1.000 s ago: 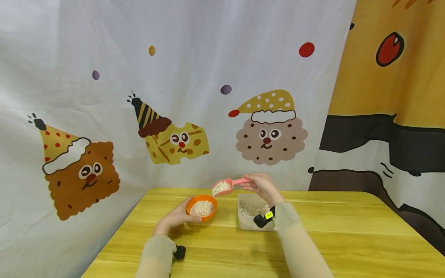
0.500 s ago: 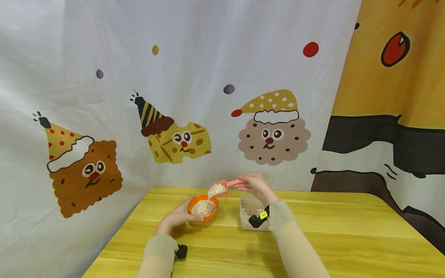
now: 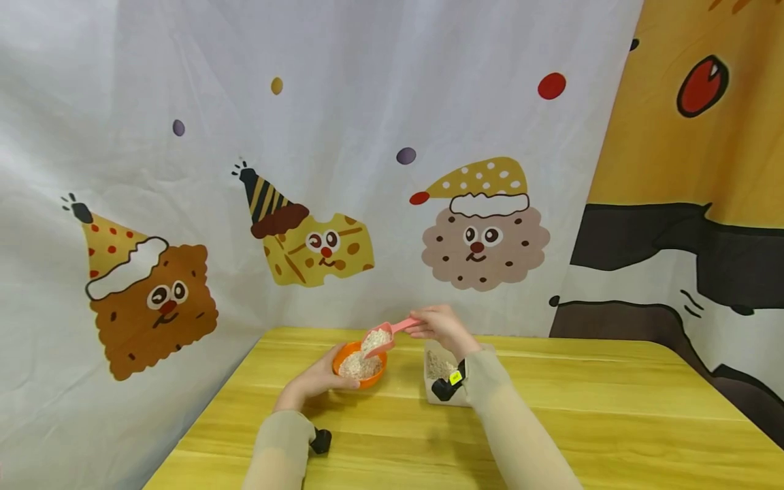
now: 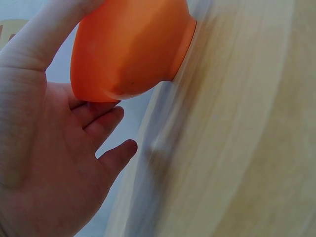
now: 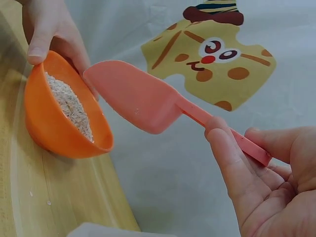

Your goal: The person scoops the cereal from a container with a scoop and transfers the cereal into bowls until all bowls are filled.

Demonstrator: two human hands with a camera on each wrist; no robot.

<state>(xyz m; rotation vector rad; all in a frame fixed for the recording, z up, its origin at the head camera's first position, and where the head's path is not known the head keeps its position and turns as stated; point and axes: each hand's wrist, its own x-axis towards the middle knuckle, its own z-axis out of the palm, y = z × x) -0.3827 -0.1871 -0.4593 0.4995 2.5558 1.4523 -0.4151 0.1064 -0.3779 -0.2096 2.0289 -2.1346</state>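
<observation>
My left hand (image 3: pixel 318 378) grips the side of an orange bowl (image 4: pixel 133 44), thumb at the near rim and fingers round the far side. Pale oat-like flakes (image 3: pixel 355 366) lie in the bowl, which stands close over the table, its base near the wood in the left wrist view. My right hand (image 3: pixel 442 328) pinches the handle of a pink scoop (image 5: pixel 136 96) between thumb and fingers. The scoop holds a heap of the same flakes. Its tip overlaps the bowl's far rim in the head view and slants down toward the inside.
A whitish rectangular tub (image 3: pixel 429 389) with more flakes stands under my right forearm, partly hidden by the wrist camera. A few stray flakes (image 5: pixel 49 203) lie on the wooden table (image 3: pixel 612 408). Behind its far edge hangs a printed curtain (image 3: pixel 343 150).
My right hand has moved left and slightly down with the loaded scoop, bringing its tip over the bowl and tilting it more. My left hand keeps its hold on the bowl.
</observation>
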